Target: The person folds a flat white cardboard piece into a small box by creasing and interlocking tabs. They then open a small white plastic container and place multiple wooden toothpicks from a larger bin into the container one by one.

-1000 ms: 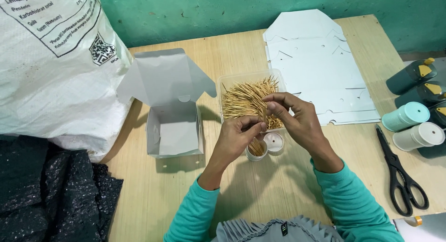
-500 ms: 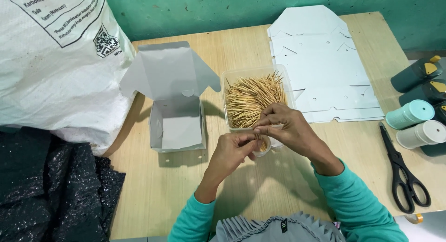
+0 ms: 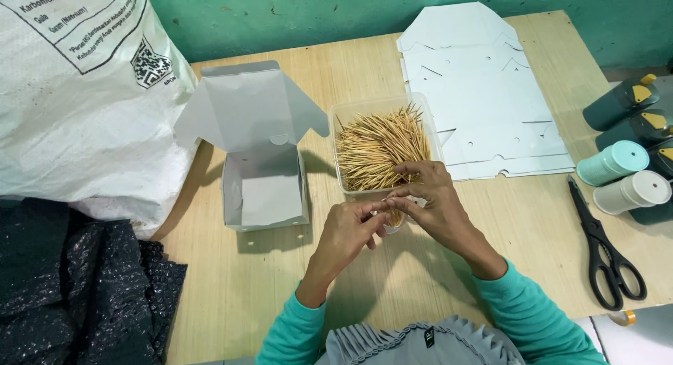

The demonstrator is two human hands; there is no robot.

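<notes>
My left hand (image 3: 347,232) and right hand (image 3: 427,204) met just in front of the clear tub of toothpicks (image 3: 382,149), which blocked any reach straight ahead. To my left the open white box (image 3: 263,190) stood near, with bare tabletop (image 3: 231,295) between it and me. To my right lay open wood up to the black scissors (image 3: 606,249); the flat cardboard blanks (image 3: 484,92) lay low beyond, passable overhead.
</notes>
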